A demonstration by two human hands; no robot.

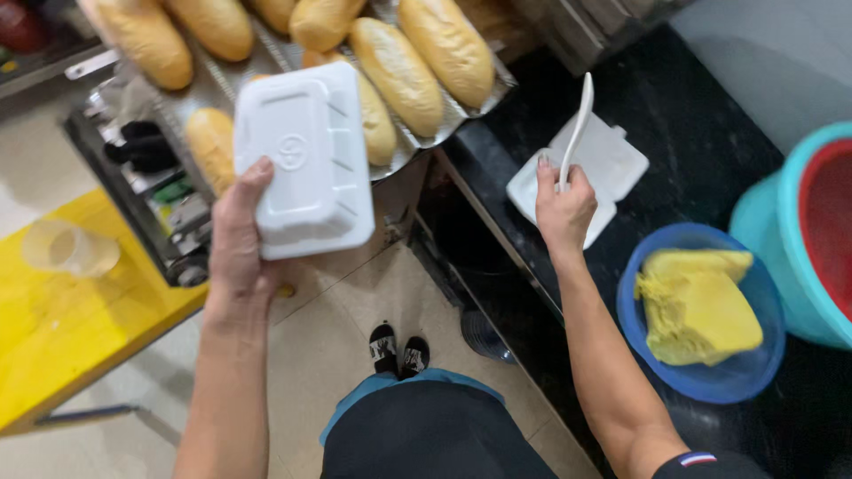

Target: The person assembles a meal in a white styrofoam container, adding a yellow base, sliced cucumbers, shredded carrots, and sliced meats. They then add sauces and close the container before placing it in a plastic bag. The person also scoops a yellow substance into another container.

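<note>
My left hand [238, 239] holds a closed white foam food box [306, 160] up over the floor, in front of a metal tray of bread. My right hand [564, 208] grips a white plastic spoon [579, 124] that points upward. Under that hand a second white foam box [603, 164] lies on the black counter [692, 115]. A blue bowl [710, 381] with a yellow block of food [697, 306] sits on the counter to the right of my right forearm.
Several long bread rolls [395, 71] lie on a corrugated metal tray [266, 62] at the top. A yellow table [62, 328] with a clear plastic cup [67, 248] stands at left. A teal tub [781, 239] holding a red basin sits at far right. My feet [397, 350] are on beige floor tiles.
</note>
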